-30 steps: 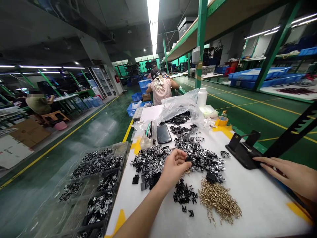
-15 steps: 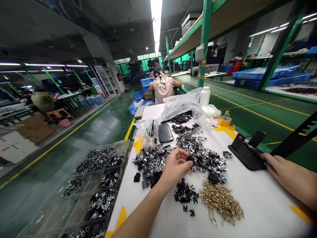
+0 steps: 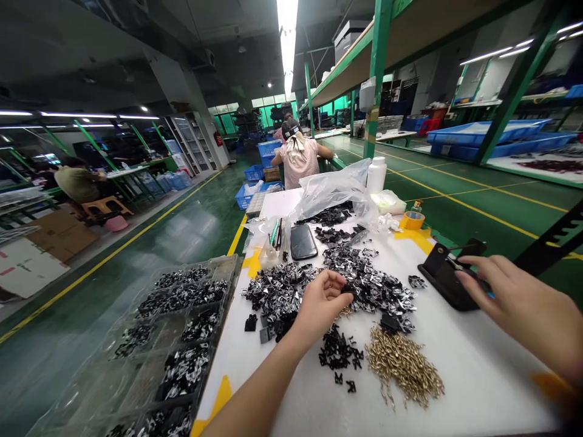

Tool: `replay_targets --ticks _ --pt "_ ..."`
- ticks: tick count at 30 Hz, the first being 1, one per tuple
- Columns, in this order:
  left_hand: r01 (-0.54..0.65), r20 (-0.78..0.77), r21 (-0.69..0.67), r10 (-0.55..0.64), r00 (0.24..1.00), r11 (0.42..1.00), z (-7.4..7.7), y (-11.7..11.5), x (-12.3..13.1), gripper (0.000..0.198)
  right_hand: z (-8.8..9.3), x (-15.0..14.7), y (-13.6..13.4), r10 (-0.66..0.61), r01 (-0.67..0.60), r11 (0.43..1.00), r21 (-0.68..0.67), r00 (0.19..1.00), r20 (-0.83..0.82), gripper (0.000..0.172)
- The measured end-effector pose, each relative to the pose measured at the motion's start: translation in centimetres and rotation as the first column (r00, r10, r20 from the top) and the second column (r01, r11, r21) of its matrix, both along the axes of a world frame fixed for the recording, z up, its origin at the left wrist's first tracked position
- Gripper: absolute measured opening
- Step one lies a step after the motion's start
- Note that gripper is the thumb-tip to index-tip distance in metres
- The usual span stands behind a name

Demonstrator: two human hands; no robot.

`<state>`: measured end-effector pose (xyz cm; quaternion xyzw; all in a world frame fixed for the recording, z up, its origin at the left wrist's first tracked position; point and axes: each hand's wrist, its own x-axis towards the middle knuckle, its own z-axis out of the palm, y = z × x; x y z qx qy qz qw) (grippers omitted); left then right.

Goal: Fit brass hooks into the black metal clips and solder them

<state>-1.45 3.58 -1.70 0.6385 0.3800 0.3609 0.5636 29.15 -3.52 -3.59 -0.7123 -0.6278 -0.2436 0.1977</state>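
Note:
My left hand (image 3: 321,303) rests on the white table (image 3: 460,364) with its fingers pinched on a small black part (image 3: 348,291) at the edge of a heap of silver-and-black metal clips (image 3: 368,285). A pile of small black plastic pieces (image 3: 337,355) and a pile of brass springs (image 3: 403,364) lie just in front of it. My right hand (image 3: 514,303) reaches from the right, fingers stretched out over a black press tool (image 3: 444,273), touching its top.
Clear trays of sorted clips (image 3: 177,340) stand left of the table. A phone (image 3: 303,241), a plastic bag of black parts (image 3: 332,197), a white bottle (image 3: 376,175) and yellow tape (image 3: 411,221) sit further back. A person (image 3: 298,159) sits beyond; another person (image 3: 77,183) sits far left.
My right hand has moved left and up onto the black press tool. My left hand has stayed pinched at the clip heap.

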Motion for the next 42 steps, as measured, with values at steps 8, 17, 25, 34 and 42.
replay_targets --ticks 8,17,25,34,42 --pt "-0.032 -0.004 0.032 0.032 0.999 0.999 -0.4 0.1 0.0 0.019 4.2 -9.7 3.3 0.458 -0.458 0.888 0.036 0.876 -0.153 0.023" --pt "-0.032 -0.071 0.064 0.036 0.997 0.997 0.3 -0.1 0.0 0.016 0.8 -12.9 3.3 0.626 -0.732 0.68 -0.042 0.609 -0.487 0.028" --pt "-0.046 -0.11 0.062 0.053 0.992 0.997 0.3 0.2 0.1 0.015 1.5 -12.3 2.9 0.611 -0.739 0.667 -0.091 0.613 -0.5 0.018" --pt "-0.028 -0.157 0.107 0.045 0.987 0.994 0.4 0.1 0.2 0.014 0.9 -12.2 3.0 0.658 -0.746 0.658 -0.103 0.636 -0.403 0.029" --pt "-0.022 -0.173 0.128 0.044 0.984 0.992 0.5 0.0 0.2 0.013 0.0 -12.0 3.0 0.523 -0.748 0.651 -0.129 0.565 -0.639 0.031"
